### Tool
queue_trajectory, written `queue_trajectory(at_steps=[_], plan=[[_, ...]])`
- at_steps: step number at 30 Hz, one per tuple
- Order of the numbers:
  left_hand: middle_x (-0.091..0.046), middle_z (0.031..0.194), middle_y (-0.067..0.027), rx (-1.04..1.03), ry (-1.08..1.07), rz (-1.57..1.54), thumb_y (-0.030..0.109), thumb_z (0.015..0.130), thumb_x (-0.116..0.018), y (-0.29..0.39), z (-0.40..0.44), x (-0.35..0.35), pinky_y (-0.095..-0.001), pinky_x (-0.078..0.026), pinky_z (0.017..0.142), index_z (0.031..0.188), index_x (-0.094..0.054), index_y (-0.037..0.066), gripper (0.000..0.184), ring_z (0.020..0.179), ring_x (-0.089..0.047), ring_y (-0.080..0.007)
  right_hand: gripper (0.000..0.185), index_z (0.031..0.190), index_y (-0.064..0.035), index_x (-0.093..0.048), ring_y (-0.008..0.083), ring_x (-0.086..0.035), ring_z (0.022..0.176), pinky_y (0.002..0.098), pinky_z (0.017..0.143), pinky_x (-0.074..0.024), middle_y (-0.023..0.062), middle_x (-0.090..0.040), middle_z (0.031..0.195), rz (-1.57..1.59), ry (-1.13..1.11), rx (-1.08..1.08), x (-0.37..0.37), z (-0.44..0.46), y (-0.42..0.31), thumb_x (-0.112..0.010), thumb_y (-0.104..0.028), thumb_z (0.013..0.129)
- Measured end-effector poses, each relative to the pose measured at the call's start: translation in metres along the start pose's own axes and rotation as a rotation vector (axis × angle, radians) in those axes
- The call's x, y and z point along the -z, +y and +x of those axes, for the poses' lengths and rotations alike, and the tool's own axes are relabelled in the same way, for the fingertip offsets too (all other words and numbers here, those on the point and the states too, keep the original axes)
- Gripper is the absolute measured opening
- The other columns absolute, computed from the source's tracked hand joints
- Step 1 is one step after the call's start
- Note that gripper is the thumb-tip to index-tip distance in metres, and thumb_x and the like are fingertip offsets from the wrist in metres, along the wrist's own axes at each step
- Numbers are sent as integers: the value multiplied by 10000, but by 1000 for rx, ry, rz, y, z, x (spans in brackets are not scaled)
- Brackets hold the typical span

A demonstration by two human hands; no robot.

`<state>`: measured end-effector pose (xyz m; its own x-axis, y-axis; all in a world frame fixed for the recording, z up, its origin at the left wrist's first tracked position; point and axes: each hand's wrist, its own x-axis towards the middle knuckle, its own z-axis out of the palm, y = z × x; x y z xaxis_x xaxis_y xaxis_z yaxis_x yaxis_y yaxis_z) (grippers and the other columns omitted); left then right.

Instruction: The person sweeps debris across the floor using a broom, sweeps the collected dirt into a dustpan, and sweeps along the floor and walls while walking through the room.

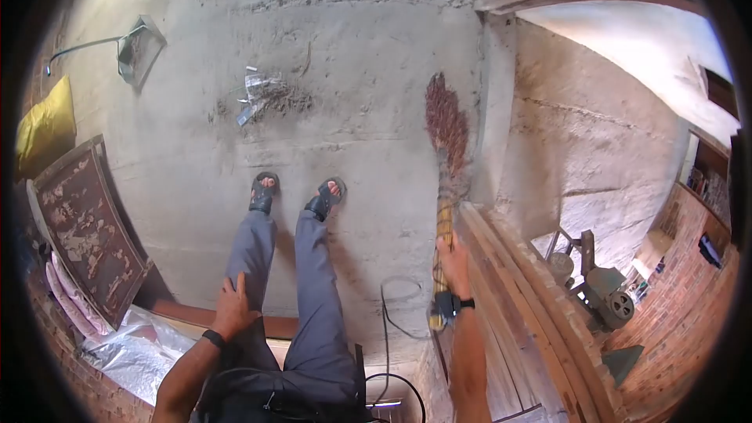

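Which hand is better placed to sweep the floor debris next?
Likely the right hand: it grips the broom, whereas the left hand is at the trouser leg, away from the broom.

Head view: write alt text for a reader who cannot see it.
A person's right hand grips a reddish-bristled broom with a yellowish handle over a grey floor. The open left hand is by the grey-trousered left leg. Ahead are dark dirt with white scraps and a grey long-handled dustpan.
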<state>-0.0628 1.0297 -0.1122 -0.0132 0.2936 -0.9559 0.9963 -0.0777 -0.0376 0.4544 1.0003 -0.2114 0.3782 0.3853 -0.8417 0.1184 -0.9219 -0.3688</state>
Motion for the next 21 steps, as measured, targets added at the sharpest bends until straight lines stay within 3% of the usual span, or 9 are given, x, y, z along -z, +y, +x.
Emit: queue_trajectory(at_steps=[3,5,7,8,11,16,18,20,21], plan=[[-430,1338,-325,-15,8,28,407,641,-930,-1,1,-3,-457,-463,1005,1535,-204,-32,1233,1158,-527,-435,406,1352,-49,-536,140,-573,535,325,449,-516,53,-587,778,84,17,-71,21,-44,-36,-610,-242,1003],[-433,1329,-323,-23,17,45,410,637,-930,-3,4,-7,-462,-465,1000,1537,-204,-30,1238,1152,-528,-435,440,1314,-18,-564,133,-594,634,318,497,-521,77,-610,875,80,104,37,40,-39,-56,-630,-304,986],[-437,1321,-322,-25,14,67,412,633,-931,-7,5,-11,-466,-466,996,1539,-203,-28,1243,1145,-529,-435,453,1361,-6,-531,196,-630,660,350,593,-530,81,-620,842,-51,189,210,70,14,-57,-594,-283,1008],[-439,1316,-321,-31,12,68,408,631,-932,-9,6,-12,-471,-467,993,1539,-205,-27,1242,1145,-528,-439,443,1330,-7,-534,218,-644,710,350,610,-534,90,-632,840,-270,253,368,87,53,-62,-589,-306,1007],[-442,1309,-323,-44,17,66,398,628,-933,-12,6,-17,-475,-469,988,1538,-209,-27,1239,1146,-528,-449,381,1069,50,-629,247,-634,551,411,517,-510,131,-653,750,-99,306,244,107,133,-145,-608,-317,967],[-440,1307,-330,-6,-20,68,391,625,-934,-12,3,-10,-479,-477,976,1539,-210,-22,1237,1130,-542,-466,393,801,79,-662,259,-735,742,410,601,-541,190,-700,727,-402,251,209,89,195,-195,-630,-300,899],[-442,1302,-333,-60,53,63,380,629,-934,-14,1,-20,-479,-485,967,1542,-206,-16,1232,1106,-558,-469,349,882,59,-656,391,-720,767,479,684,-550,277,-686,771,-463,308,280,62,188,-145,-644,-290,898],[-444,1299,-335,-68,53,67,375,630,-935,-11,1,-19,-480,-487,966,1542,-205,-17,1232,1103,-560,-467,359,1062,8,-579,424,-687,748,493,680,-544,230,-691,815,-437,255,509,49,131,-112,-679,-301,908],[-447,1295,-337,-66,53,81,371,630,-935,-9,4,-16,-481,-488,965,1542,-203,-17,1232,1101,-563,-466,440,1200,14,-570,432,-688,781,489,699,-544,233,-687,804,-340,81,306,48,91,-122,-677,-310,923]])
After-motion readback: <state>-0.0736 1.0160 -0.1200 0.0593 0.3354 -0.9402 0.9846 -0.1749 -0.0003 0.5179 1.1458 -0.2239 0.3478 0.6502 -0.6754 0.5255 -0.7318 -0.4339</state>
